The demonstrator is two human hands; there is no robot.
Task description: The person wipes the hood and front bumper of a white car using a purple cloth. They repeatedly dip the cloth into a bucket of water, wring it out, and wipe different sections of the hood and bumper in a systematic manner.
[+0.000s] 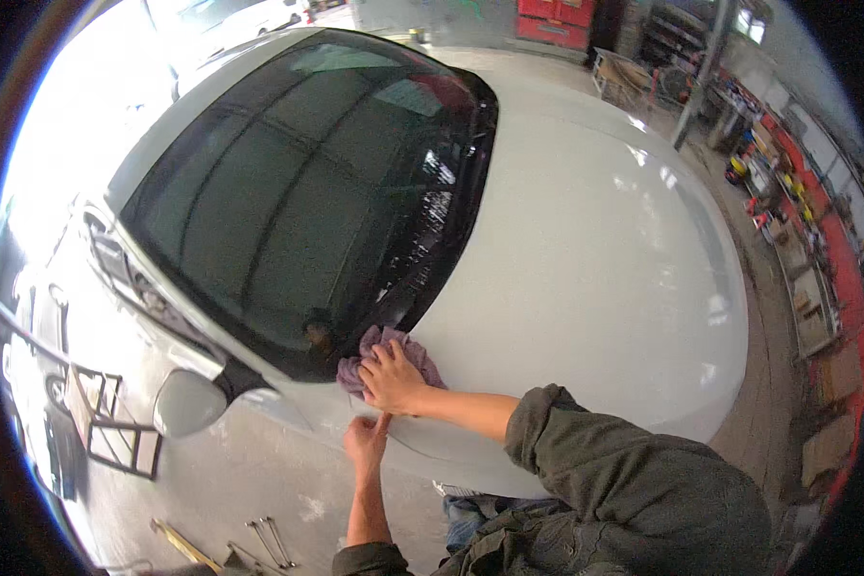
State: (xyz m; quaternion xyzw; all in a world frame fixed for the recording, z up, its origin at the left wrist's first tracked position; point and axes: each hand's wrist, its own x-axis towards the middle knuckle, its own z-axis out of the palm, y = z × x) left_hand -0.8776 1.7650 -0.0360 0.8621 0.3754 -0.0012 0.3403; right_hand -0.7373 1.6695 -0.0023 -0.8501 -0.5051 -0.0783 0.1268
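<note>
A white car's windshield [278, 211] and hood [586, 269] spread out in front of me. My right hand [394, 381] presses a crumpled purple cloth [386, 340] against the near lower corner of the windshield, where glass, black cowl and hood meet. Its fingers are bent over the cloth. Just below, my left hand [363, 442] is beside the car's front fender [317, 401], close under the right wrist. Its fingers look curled in, with the thumb pointing up; whatever they may hold is hidden.
A side mirror [190, 403] juts out at the left. Behind it stands a dark metal frame [125, 446]. Several tools [274, 542] lie on the floor at the lower left. Cluttered shelves [797, 240] line the right wall, and a red cabinet [554, 21] stands at the back.
</note>
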